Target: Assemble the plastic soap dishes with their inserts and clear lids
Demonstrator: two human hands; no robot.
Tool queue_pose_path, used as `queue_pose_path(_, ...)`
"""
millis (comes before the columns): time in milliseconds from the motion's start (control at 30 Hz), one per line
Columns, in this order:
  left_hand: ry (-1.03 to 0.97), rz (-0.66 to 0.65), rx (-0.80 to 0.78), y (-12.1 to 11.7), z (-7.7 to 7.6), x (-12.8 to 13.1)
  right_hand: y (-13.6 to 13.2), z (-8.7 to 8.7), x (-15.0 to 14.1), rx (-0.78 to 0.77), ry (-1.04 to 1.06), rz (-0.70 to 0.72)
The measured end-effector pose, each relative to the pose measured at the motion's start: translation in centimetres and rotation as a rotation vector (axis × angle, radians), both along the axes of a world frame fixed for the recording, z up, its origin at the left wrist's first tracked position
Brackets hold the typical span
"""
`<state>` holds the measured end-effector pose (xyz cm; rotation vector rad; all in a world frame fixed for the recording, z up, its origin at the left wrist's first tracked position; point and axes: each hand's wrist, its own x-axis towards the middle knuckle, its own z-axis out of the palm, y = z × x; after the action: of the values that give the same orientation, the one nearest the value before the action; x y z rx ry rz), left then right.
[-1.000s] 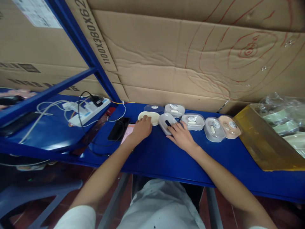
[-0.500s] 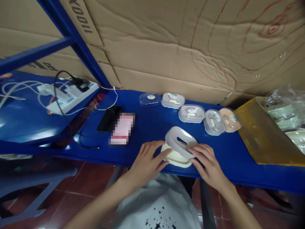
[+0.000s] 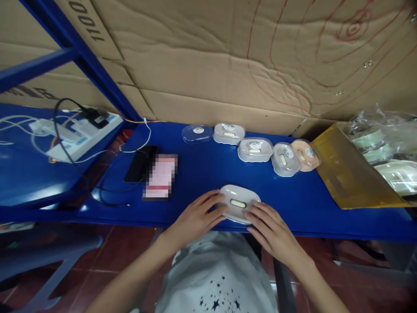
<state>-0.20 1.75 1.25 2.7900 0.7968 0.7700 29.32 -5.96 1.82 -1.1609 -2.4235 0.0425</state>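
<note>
A white oval soap case [image 3: 239, 202] with a slot in its lid lies at the near edge of the blue table [image 3: 202, 171]. My left hand [image 3: 198, 216] grips its left side with curled fingers. My right hand [image 3: 272, 228] presses on its right side, fingers bent over the rim. The lid sits flat on the case. Further back, a row of several similar lidded cases [image 3: 255, 149] runs along the table, one clear [image 3: 197, 133] and one peach-coloured [image 3: 306, 154].
A black phone [image 3: 140, 163] and a pink phone [image 3: 160, 176] lie left of my hands, with a cable. A white power strip [image 3: 81, 132] sits on the left shelf. A yellow tray [image 3: 353, 174] with bagged goods stands right. Cardboard [image 3: 228, 65] walls the back.
Both hands brought a cream base and a white lid from the back row to the near edge. The lid, tilted half a second ago, now lies flat on the base.
</note>
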Motion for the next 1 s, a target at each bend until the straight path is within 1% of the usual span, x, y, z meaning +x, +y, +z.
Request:
queue_pose_path(67, 0.011, 0.011, 0.005, -0.2, 0.0, -0.3, 0.1, -0.4, -0.4, 0.015, 0.014, -0.015)
queue_pose_path(133, 0.029, 0.016, -0.001, 0.1, 0.7, -0.6, 0.3, -0.8, -0.8, 0.017, 0.033, -0.023)
queue_pose_path(200, 0.045, 0.045, -0.008, 1.5, 1.9, -0.9, 0.4, -1.3, -0.9, 0.007, 0.031, -0.025)
queue_pose_path(233, 0.057, 0.085, -0.01, 2.7, 2.7, -1.0, 0.5, -1.4, -0.9, 0.002, 0.016, -0.03)
queue_pose_path(300, 0.104, 0.228, -0.02, 6.4, 4.4, -1.0, 0.5, -1.7, -0.9, 0.002, -0.025, -0.057)
queue_pose_path(367, 0.205, 0.382, -0.061, 11.3, 5.8, -0.9, 0.5, -2.0, -0.8, 0.015, -0.038, -0.099)
queue_pose_path(400, 0.265, 0.459, -0.112, 13.9, 6.3, -0.9, 0.5, -2.1, -0.8, 0.021, -0.024, -0.122)
queue_pose_path(467, 0.372, 0.57, -0.28, 18.6, 6.8, -1.0, 0.4, -2.2, -0.7, 0.027, 0.033, -0.173)
queue_pose_path(500, 0.391, 0.599, -0.324, 20.4, 6.8, -1.2, 0.4, -2.3, -0.7, 0.027, 0.065, -0.199)
queue_pose_path(533, 0.4, 0.617, -0.35, 21.7, 6.7, -1.4, 0.3, -2.3, -0.7, 0.024, 0.095, -0.225)
queue_pose_path(567, 0.402, 0.635, -0.367, 22.5, 6.4, -1.7, 0.2, -2.3, -0.8, 0.018, 0.118, -0.243)
queue_pose_path(600, 0.396, 0.651, -0.368, 22.8, 6.0, -2.0, 0.2, -2.3, -0.8, 0.008, 0.134, -0.248)
queue_pose_path(667, 0.37, 0.669, -0.361, 22.1, 5.0, -2.7, 0.3, -2.3, -0.9, -0.02, 0.149, -0.226)
queue_pose_path(733, 0.33, 0.647, -0.359, 20.4, 4.1, -3.2, 0.6, -2.3, -0.9, -0.042, 0.155, -0.194)
queue_pose_path(800, 0.283, 0.588, -0.373, 18.5, 3.6, -3.5, 0.9, -2.1, -1.0, -0.055, 0.16, -0.183)
queue_pose_path(867, 0.232, 0.528, -0.386, 16.8, 3.8, -3.6, 1.1, -2.0, -1.2, -0.069, 0.155, -0.2)
queue_pose_path(1000, 0.09, 0.437, -0.398, 12.8, 5.5, -2.7, 1.0, -2.0, -1.4, -0.116, 0.167, -0.29)
